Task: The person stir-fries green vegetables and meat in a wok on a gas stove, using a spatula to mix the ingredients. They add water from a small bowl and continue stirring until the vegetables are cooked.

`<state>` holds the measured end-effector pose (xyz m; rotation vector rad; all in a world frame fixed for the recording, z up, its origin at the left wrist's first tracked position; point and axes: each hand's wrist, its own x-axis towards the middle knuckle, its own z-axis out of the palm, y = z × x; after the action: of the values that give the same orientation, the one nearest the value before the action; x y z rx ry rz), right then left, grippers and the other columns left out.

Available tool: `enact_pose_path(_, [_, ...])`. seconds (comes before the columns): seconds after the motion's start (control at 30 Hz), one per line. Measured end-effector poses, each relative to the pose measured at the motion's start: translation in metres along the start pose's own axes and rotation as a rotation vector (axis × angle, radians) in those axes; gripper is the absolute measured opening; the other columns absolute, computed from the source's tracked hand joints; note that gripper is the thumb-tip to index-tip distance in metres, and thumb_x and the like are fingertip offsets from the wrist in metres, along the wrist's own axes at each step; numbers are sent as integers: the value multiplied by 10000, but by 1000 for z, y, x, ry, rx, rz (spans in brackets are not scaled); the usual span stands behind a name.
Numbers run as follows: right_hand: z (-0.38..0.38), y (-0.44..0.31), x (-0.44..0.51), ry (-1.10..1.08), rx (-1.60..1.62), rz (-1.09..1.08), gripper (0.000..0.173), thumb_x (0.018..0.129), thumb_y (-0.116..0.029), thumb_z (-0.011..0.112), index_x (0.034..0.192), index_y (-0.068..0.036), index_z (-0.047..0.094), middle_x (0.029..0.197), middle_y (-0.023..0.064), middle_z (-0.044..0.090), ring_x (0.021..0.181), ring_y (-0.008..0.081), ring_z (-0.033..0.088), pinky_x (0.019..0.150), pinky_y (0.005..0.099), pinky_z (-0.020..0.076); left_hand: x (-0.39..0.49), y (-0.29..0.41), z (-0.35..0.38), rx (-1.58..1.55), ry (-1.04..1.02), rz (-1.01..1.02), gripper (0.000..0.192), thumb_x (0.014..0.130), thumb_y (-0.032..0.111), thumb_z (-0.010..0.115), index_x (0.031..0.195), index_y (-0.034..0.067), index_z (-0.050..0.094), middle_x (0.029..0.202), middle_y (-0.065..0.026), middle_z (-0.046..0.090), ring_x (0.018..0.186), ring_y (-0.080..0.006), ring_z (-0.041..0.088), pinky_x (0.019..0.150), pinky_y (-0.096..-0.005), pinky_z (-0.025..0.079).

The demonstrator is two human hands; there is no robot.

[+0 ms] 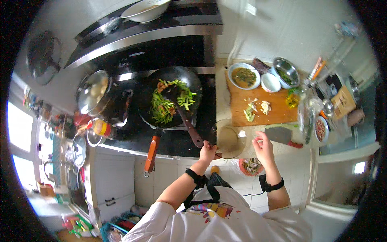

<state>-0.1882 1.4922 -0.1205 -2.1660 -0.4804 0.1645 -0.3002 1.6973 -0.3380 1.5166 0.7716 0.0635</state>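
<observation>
My left hand point(208, 152) grips the near-left rim of a brownish see-through glass dish point(231, 139) at the stove's right edge. Just beside those fingers is the end of a dark spatula point(188, 125). The spatula's head rests in a black wok point(178, 74) among chopped green vegetable stems point(161, 107) and browned pieces that look like meat. To the right of the dish, my right hand point(263, 148) is raised with its fingers apart, holding nothing. A cleaver point(279, 134) with a red handle lies on the counter beyond it.
The wok's orange-brown handle point(151, 154) juts over the front edge. A wooden cutting board point(275, 118) bears chopped garlic-like bits point(265, 107) and several bowls. Left on the stove stands a lidded pot point(93, 92). A red basin point(251, 167) of scraps sits on the floor.
</observation>
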Motion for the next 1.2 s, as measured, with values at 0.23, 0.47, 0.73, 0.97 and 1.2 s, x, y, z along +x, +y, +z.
enact_pose_path(0.23, [31,-54,8,-189,173,-182,365,876,-49,638,1228,-67,546,911,72,638,763,128,611,665,269,519,-38,26,-34,49,-120,-180,306,899,149,615,1098,-13,448,903,-130,615,625,-188,635,532,-328,557])
enact_pose_path(0.47, [66,-58,-34,-670,0,-125,134,878,-128,639,949,-17,665,763,86,677,687,158,640,652,285,510,-149,0,-191,-326,68,-435,216,933,148,577,1136,72,575,964,-83,660,767,-188,677,629,-318,564])
enact_pose_path(0.73, [172,-72,-96,-1022,-194,-234,268,838,-245,675,986,-21,668,807,140,700,716,273,686,679,375,537,-296,-47,-408,-581,743,-386,173,947,158,543,1086,57,557,956,-89,654,798,-196,675,687,-327,570])
enact_pose_path(0.97, [296,-192,-182,-1127,-206,-368,312,845,-298,664,1020,-40,659,850,145,677,792,299,672,707,391,533,-221,-18,-564,-616,760,-138,482,901,357,658,1156,-7,471,1020,-140,593,782,-209,682,643,-312,587])
enact_pose_path(1.2, [360,-271,-225,-1198,-325,-484,292,903,-308,577,1090,-84,603,964,168,629,919,361,633,788,454,521,-106,9,-626,-719,712,-127,416,901,257,655,1024,-73,434,979,-170,507,733,-309,673,631,-379,613])
